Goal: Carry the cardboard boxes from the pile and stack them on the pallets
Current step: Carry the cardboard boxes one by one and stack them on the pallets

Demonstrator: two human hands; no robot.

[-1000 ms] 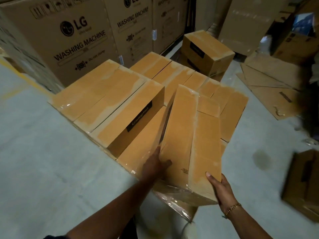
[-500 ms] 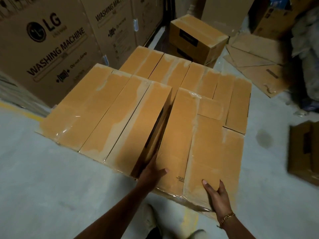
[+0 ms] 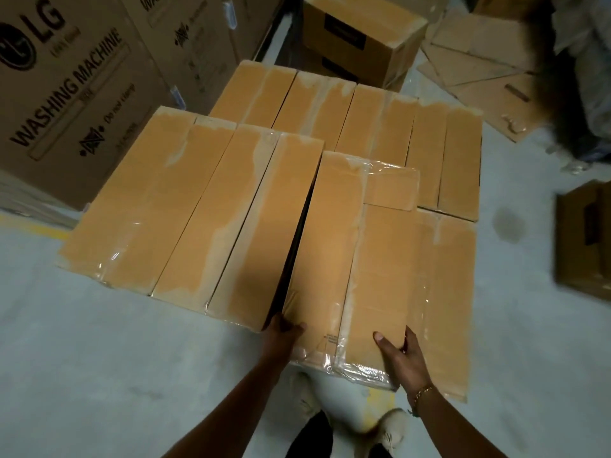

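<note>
Lying lengthwise on a lower layer of boxes (image 3: 453,292), the plastic-wrapped cardboard box (image 3: 334,239) is gripped at its near end by both hands. The left hand (image 3: 282,330) is set at the near left corner, thumb on the top edge; its fingers are hidden in the dark gap beside the neighbouring stacked boxes (image 3: 185,206), so their spread cannot be told. The right hand (image 3: 405,358) is wrapped round the near right corner, thumb laid flat on top, fingers curled against the side. A further row of boxes (image 3: 347,110) is seen behind, and washing machine cartons (image 3: 69,94) are stood at the left on the floor (image 3: 99,375).
</note>
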